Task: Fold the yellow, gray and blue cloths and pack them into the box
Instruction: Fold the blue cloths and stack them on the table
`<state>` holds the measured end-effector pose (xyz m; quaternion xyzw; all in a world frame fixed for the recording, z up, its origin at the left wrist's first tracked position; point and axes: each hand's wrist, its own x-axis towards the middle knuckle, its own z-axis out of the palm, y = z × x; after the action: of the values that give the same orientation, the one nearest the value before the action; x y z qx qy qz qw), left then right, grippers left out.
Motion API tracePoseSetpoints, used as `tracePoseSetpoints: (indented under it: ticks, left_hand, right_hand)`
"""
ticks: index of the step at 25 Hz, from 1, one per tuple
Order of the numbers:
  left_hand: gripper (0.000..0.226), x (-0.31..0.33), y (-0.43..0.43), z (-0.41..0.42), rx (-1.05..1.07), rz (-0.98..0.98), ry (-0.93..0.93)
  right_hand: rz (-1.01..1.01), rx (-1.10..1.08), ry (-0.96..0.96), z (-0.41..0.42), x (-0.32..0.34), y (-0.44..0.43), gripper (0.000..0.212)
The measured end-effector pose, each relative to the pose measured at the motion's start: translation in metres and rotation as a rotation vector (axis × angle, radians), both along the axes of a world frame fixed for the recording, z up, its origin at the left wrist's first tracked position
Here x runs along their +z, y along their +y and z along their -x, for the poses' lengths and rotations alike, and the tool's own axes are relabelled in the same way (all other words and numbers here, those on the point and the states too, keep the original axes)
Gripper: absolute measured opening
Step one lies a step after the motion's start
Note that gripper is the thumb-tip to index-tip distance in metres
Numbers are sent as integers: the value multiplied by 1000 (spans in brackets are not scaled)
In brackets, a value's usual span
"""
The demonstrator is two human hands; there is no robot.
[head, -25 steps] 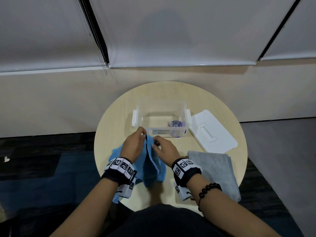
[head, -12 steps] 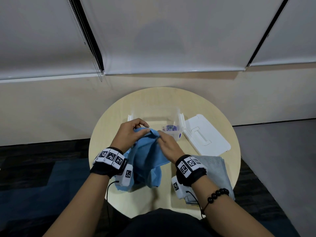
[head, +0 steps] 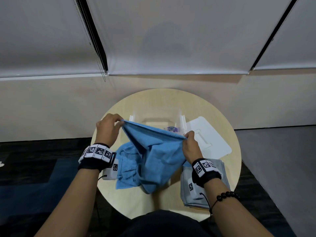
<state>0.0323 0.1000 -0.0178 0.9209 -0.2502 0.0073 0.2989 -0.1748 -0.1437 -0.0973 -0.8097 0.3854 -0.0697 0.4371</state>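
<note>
While the blue cloth is held up over the round wooden table, its upper edge is pinched at both ends. The left hand is raised at the far left, with thumb and curled fingers closed on one corner. The right hand sits lower and nearer, its fingers curled round the other end of the edge. Both forearms are stretched forward, and each wrist is wrapped in a black band set with square printed markers. A dark bead bracelet is worn on the right forearm.

Half a second ago the two hands were held close together at the cloth's top. They have since been drawn well apart, so that the edge is now pulled into a taut line between them. The rest of the cloth hangs in loose folds, and its lower part is bunched on the table.

The clear storage box stands open just beyond the cloth, and its near wall is hidden behind the stretched edge. Only part of a purple sticker on it can be seen. The white lid lies flat to the right of the box. The folded gray cloth lies at the near right of the table, partly covered by the right wrist. How the right fingertips lie within the fabric cannot be made out
</note>
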Motion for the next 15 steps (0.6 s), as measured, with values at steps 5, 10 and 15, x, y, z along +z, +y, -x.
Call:
tracePoseSetpoints:
  ticks: [5,10,15]
  left_hand:
    - [11,20,2,-15,214,404,157]
    - [27,-21,-57,58,-342,141,428]
    - [55,-64,-82,81,-494,-64,403]
  right_hand:
    - [-43,29,58,18,-4,-23,9]
    - [-137,275,-6,4,11,-2,25]
    - [-394,429,-127,0,57,8,24]
